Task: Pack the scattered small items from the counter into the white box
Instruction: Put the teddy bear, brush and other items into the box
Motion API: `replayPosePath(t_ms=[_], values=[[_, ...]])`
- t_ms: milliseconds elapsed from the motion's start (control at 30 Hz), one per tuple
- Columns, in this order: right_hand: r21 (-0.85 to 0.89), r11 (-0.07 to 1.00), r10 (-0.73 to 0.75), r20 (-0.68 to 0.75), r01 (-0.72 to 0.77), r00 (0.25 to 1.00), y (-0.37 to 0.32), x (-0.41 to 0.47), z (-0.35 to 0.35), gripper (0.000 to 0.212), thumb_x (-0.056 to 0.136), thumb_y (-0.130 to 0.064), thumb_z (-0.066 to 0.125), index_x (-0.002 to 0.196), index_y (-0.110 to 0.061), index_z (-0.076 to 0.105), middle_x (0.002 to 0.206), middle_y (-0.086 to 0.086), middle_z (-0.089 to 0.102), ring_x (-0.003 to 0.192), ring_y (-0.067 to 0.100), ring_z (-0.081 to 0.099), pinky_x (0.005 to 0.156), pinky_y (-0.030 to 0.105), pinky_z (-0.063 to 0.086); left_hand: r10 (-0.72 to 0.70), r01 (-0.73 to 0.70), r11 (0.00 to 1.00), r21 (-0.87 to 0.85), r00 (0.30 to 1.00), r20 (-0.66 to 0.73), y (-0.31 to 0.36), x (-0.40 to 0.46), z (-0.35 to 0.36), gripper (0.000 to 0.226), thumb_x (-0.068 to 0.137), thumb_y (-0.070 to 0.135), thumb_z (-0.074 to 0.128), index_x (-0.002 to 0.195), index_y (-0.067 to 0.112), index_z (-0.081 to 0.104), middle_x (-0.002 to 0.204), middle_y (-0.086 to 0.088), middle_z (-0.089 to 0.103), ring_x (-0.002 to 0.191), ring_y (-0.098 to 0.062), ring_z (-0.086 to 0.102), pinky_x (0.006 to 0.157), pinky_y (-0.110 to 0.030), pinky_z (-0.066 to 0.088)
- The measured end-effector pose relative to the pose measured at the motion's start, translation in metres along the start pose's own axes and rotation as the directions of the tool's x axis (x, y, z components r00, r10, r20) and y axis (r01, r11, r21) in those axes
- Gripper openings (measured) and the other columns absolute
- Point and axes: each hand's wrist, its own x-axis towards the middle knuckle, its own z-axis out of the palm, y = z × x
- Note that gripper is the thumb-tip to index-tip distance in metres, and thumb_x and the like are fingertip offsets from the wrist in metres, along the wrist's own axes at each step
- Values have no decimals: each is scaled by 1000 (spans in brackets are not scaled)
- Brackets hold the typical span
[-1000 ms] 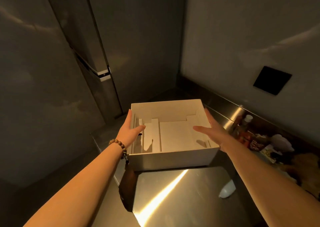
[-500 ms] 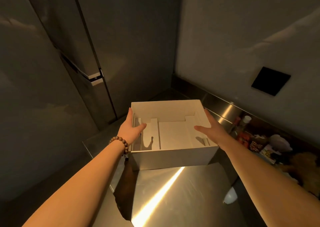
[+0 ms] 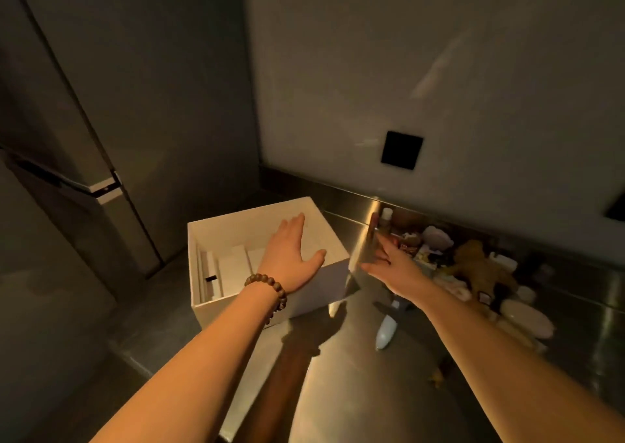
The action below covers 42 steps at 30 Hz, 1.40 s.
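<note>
The white box (image 3: 216, 307) stands on the steel counter (image 3: 389, 392), open at the top, with white cardboard dividers inside. My left hand (image 3: 291, 260), a bead bracelet on its wrist, hovers flat and open over the box's right half. My right hand (image 3: 389, 263) is open to the right of the box, fingers spread, reaching toward a heap of small items (image 3: 473, 266) along the back wall: a small bottle (image 3: 385, 217), packets, a brown plush figure (image 3: 480, 266) and pale oval pieces (image 3: 527, 317). Neither hand holds anything.
A tall steel fridge (image 3: 101, 138) rises left of the counter. A black square plate (image 3: 401, 150) sits on the wall. A pale elongated object (image 3: 385, 331) lies on the counter under my right forearm. The counter's left edge runs just beside the box.
Both hands have let go of the box's sides. The left hand moved over the box's inside, the right hand swung right toward the heap. The view turned right, showing more items.
</note>
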Motion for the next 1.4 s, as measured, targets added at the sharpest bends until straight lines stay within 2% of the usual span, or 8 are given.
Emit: replayPosePath(t_ms=[133,267,333,433,533,967,1167,1400], values=[[8,1000,-8,-123,9,992,34,-32,-35,51,86,-23,68,121,-49,42,113,-22,55,114,8,51,86,20,43,132,-127,990,-64,988,79,46,-2,40,85,81,57,51,148,22,13,154,-5,22,141,-21,19,109,-30,15],[-31,996,73,-256,-84,964,72,-53,-63,68,85,-19,70,143,-29,34,118,-7,52,96,1,50,66,10,45,228,-212,972,-101,953,198,72,-12,84,86,77,56,52,147,24,14,151,-7,28,138,-24,24,103,-26,14],[-69,988,110,-296,-136,949,88,-65,-72,69,86,-19,69,144,-27,33,130,0,49,106,10,51,75,15,47,240,-220,970,-102,932,271,78,-15,107,86,77,55,55,147,27,13,149,-7,30,135,-23,29,100,-24,18],[-182,981,3,-310,-63,951,109,-79,-85,58,85,-15,67,138,-23,42,138,6,46,125,27,48,101,41,44,198,-171,980,-104,905,377,81,-17,137,87,76,52,60,146,29,14,147,-4,32,129,-20,36,96,-23,24],[-214,971,26,-360,-110,933,129,-84,-100,68,85,-20,68,144,-17,36,149,9,33,135,28,35,110,44,33,139,-122,990,-66,881,452,86,-14,162,90,75,52,62,146,29,13,148,-3,30,129,-20,36,99,-26,30],[-221,940,133,-464,-260,876,155,16,-135,78,88,-38,63,150,-25,19,151,12,24,135,35,32,109,47,32,159,-133,987,-90,884,439,92,31,216,88,77,47,62,147,21,16,151,-4,20,134,-22,29,110,-31,29],[-186,956,89,-555,-227,827,158,27,-137,47,94,-21,51,140,-22,41,134,14,48,117,28,50,99,41,43,131,-122,991,-49,886,445,89,40,227,89,76,46,64,148,23,15,152,-4,20,135,-23,29,110,-37,31],[-181,968,25,-611,-171,791,149,0,-135,48,89,-15,60,134,-13,47,134,15,44,120,29,46,100,44,42,-20,21,1000,2,910,415,79,19,235,87,77,28,69,146,29,16,152,-2,19,131,-23,35,107,-39,37]])
